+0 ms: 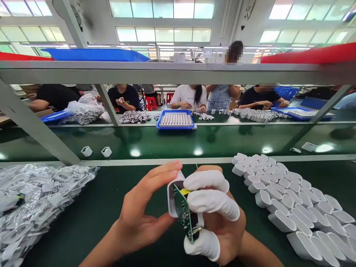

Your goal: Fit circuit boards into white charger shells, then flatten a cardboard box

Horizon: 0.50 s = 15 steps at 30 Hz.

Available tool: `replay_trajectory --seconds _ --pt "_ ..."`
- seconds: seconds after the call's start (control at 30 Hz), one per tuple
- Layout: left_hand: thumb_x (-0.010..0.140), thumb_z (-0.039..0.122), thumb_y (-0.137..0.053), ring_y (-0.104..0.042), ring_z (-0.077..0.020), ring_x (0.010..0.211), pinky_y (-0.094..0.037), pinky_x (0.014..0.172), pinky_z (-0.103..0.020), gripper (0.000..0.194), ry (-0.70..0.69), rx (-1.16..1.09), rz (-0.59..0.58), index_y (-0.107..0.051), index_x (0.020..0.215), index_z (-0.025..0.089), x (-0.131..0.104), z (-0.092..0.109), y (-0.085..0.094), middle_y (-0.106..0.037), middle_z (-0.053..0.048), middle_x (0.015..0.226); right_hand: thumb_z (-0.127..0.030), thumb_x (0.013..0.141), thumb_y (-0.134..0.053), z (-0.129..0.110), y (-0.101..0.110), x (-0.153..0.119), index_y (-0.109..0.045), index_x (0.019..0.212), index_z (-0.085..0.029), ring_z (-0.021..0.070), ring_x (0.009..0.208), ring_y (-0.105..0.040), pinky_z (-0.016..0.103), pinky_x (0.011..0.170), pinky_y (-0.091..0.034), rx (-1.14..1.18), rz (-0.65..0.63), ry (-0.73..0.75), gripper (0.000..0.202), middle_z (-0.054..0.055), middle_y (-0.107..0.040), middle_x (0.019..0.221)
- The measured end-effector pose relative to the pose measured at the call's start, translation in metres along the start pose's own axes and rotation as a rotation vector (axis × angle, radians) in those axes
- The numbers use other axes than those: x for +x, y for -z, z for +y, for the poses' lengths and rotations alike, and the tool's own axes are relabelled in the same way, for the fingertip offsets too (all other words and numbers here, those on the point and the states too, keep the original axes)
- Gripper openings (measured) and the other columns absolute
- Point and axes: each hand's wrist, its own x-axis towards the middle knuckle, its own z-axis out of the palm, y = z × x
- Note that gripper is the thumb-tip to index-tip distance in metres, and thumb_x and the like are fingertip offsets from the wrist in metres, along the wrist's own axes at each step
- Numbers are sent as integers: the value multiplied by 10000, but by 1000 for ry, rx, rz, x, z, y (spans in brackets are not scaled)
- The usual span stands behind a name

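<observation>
My left hand (147, 207) is bare and grips a white plastic housing (172, 200) between thumb and fingers, its open end facing my right hand. In my right hand (214, 211), which wears white finger cots, a green circuit board (183, 213) is pinched by its edges. The board stands tilted at the mouth of the housing, one end partly inside it. A small yellow part (184, 191) shows behind the board, and a metal piece (197, 229) sits near its lower end. My right fingers cover the rest of the board's back.
Rows of white housings (289, 200) stand at right. A plastic bag of white parts (47, 200) lies at left. Beyond a metal rail, a green belt (150, 141) carries a few white pieces (106, 151). Several co-workers sit across, near a blue tray (175, 128). A beam (178, 76) crosses above.
</observation>
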Motion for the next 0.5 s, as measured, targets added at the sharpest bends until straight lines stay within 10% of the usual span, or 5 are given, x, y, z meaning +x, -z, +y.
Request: replay_trajectory --seconds 0.5 --pt "899 206 -640 -586 -291 1257 -573 1043 -451 532 38 35 14 -499 1409 260 -1 9 1 -596 -80 1371 -342 966 -566 -5 -3 6 -549 1015 -192 145 1004 -628 261 908 -523 -196 -39 108 159 23 -600 960"
